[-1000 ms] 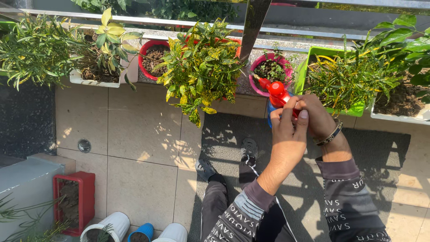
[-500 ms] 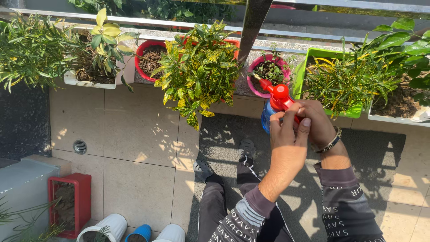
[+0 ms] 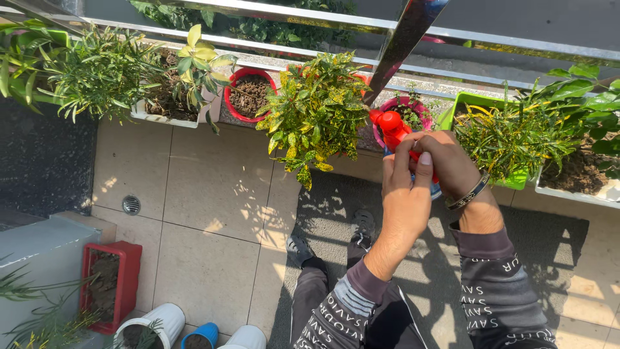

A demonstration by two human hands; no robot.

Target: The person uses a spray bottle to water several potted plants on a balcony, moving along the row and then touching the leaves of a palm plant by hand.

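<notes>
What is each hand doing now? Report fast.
Left hand: closed on the spray bottle.
Right hand: closed on the same spray bottle.

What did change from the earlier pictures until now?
Both hands lifted the red-topped spray bottle slightly, closer to the pink pot. The left hand and right hand keep the same hold. The plants stay put; only the view shifted.

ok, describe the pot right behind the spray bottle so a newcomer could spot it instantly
Follow the metal railing to the ledge of planters below it. Right of the bushy yellow-green plant, just behind the red-topped spray bottle in both hands, sits a small round pot: the only pink one.
</notes>
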